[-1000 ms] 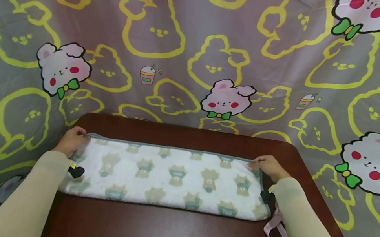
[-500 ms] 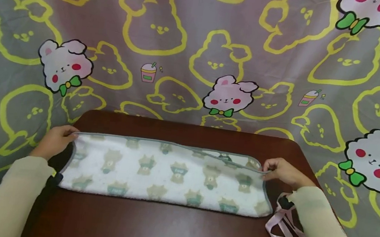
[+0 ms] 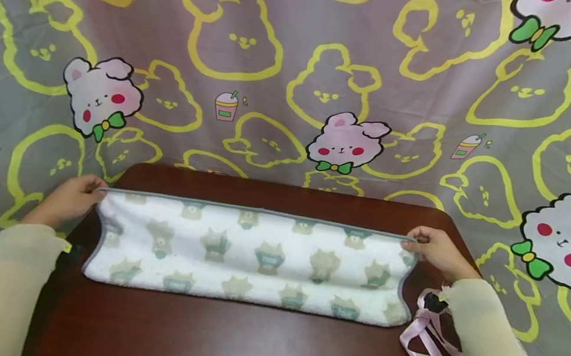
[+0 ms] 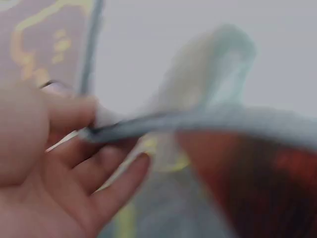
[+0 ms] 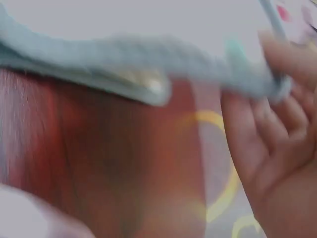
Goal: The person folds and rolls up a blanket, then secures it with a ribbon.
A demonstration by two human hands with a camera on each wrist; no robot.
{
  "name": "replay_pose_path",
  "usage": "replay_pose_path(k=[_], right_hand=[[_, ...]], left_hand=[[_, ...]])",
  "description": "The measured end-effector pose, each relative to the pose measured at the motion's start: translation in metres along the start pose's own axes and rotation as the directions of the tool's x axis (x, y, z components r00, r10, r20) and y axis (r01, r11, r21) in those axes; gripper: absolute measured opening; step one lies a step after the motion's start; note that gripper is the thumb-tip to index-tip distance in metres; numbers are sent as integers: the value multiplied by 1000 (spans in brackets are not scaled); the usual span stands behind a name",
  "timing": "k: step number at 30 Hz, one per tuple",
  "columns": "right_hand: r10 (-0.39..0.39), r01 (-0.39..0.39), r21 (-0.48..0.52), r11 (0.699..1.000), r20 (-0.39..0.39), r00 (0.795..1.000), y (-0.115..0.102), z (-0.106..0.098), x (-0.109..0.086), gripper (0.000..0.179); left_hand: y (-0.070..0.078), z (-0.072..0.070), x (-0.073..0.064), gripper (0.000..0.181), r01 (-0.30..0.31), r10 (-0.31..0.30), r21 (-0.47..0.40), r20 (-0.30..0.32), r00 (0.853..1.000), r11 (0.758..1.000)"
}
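A white towel (image 3: 254, 257) with a grey border and printed bears lies folded across the brown table. Its far edge is raised and stretched between my two hands. My left hand (image 3: 71, 199) pinches the far left corner; in the left wrist view the thumb presses the grey hem (image 4: 148, 124) against the fingers. At the far right corner my right hand (image 3: 437, 250) pinches the towel between thumb and fingers. The right wrist view shows the lifted layer above a lower towel layer (image 5: 124, 87) near the table.
The dark brown table (image 3: 243, 345) shows in front of and behind the towel. A pink ribbon (image 3: 423, 337) hangs at my right wrist and lies by the table's right side. A grey curtain (image 3: 281, 35) with yellow outlines and cartoon bunnies stands behind and around the table.
Both hands have lifted the towel's far corners off the layer beneath and spread outward. The far edge, sagging at the right half a second ago, is now pulled nearly straight.
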State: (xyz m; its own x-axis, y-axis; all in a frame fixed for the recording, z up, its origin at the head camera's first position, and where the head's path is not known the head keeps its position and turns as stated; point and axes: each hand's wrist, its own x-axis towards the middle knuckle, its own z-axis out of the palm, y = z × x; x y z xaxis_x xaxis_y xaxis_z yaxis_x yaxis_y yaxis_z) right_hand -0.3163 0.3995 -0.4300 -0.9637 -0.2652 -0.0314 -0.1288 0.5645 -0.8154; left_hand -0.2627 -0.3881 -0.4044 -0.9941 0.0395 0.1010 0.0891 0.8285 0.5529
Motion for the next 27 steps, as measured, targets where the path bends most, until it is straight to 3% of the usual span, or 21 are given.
replay_pose_path(k=[1, 3, 8, 10, 14, 17, 24, 27], right_hand=[[5, -9, -66, 998, -58, 998, 3, 6, 9, 27], [10, -26, -176, 984, -93, 996, 8, 19, 25, 29], [65, -80, -287, 955, -62, 996, 19, 43, 51, 27], [72, -92, -301, 949, -76, 994, 22, 46, 55, 24], [67, -94, -297, 950, -99, 993, 24, 42, 54, 22], [79, -106, -287, 952, -102, 992, 24, 40, 53, 23], [114, -146, -289, 946, -123, 986, 25, 47, 57, 27], [128, -157, -319, 935, -109, 986, 21, 49, 57, 32]], left_hand=[[-1, 9, 9, 30, 20, -20, -7, -16, 1000, 1000], [-7, 30, 23, 37, 73, -73, -57, -2, 997, 996], [-23, 64, 44, 55, 222, -202, -132, 151, 968, 966], [-25, 69, 48, 55, 228, -207, -123, 161, 965, 966], [-22, 71, 54, 43, 161, -155, -84, 79, 985, 983], [-21, 69, 56, 37, 142, -140, -69, 29, 990, 987], [-28, 82, 62, 33, 187, -187, -16, -9, 982, 982], [-25, 83, 64, 40, 224, -225, 25, 32, 974, 974]])
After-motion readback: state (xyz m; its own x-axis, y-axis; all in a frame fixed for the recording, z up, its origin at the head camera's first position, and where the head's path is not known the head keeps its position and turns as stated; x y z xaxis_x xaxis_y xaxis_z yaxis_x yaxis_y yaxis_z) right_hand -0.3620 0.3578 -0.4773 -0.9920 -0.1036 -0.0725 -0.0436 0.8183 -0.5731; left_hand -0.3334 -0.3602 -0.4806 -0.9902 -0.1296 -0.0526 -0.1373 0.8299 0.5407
